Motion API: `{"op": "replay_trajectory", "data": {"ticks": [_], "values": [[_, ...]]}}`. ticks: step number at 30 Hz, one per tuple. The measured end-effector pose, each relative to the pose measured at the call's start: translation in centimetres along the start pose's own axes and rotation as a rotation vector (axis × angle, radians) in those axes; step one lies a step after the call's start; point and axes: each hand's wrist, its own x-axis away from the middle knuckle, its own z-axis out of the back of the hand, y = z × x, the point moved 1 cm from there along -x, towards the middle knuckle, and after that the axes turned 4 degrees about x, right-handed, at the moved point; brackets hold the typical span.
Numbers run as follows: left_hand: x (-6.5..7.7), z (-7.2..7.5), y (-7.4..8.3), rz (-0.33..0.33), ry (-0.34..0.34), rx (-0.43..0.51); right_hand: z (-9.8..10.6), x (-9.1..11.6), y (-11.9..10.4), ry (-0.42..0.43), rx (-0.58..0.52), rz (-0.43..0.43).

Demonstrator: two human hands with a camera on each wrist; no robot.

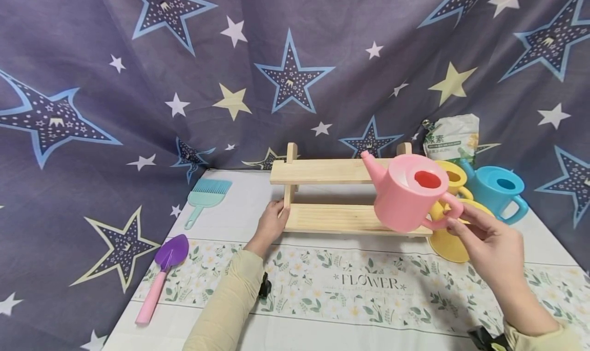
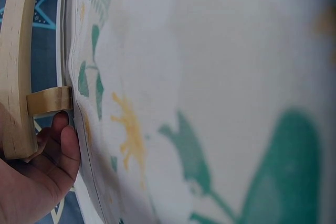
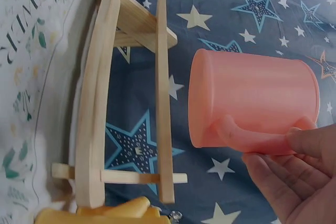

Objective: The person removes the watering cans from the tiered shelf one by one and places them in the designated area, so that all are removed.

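Observation:
A two-tier wooden shelf stands at the back middle of the table. My left hand grips the left end of its lower board; in the left wrist view the fingers curl under the wood. Held up in front of the shelf's right end is a pink watering can, its spout pointing left. My right hand pinches the can's handle between thumb and fingers, seen also in the right wrist view on the handle. Behind the can are yellow watering cans, partly hidden, and a blue watering can.
A white bag with green print stands at the back right. On the left lie a teal brush-like tool and a purple trowel with a pink handle. A star-patterned curtain hangs behind the table with its floral cloth.

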Motion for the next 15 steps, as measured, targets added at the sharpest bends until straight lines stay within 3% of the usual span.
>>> {"op": "replay_trajectory", "data": {"ticks": [15], "values": [[0.0,0.0,0.1,0.007,-0.003,0.001,3.3,-0.3,0.9,0.104,0.050,-0.073]]}}
